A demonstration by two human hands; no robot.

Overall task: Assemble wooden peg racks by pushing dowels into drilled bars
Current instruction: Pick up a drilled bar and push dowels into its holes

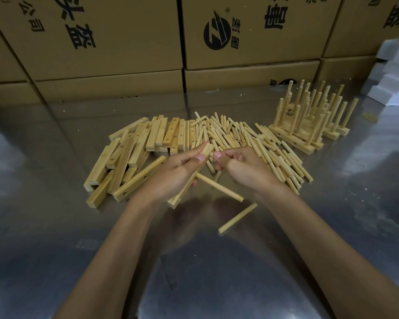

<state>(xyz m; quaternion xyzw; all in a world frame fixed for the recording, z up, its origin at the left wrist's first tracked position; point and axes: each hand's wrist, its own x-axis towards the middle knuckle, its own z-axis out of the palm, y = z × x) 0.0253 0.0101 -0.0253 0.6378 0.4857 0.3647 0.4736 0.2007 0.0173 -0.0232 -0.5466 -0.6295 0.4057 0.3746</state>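
Note:
My left hand (171, 173) grips a drilled wooden bar (208, 148) held slantwise above the table, its far end pointing up and away. One dowel (219, 188) sticks out of the bar's lower part toward the right. My right hand (242, 166) is curled just to the right of the bar's upper end, fingertips pinched together near it; what it holds is hidden by the fingers. A loose dowel (237, 218) lies on the table below my hands.
A pile of drilled bars (134, 148) lies left of my hands, a heap of dowels (251, 139) behind and to the right. Finished peg racks (309, 120) stand at the back right. Cardboard boxes (124, 42) wall the steel table (55, 203); white foam (392, 72) sits far right.

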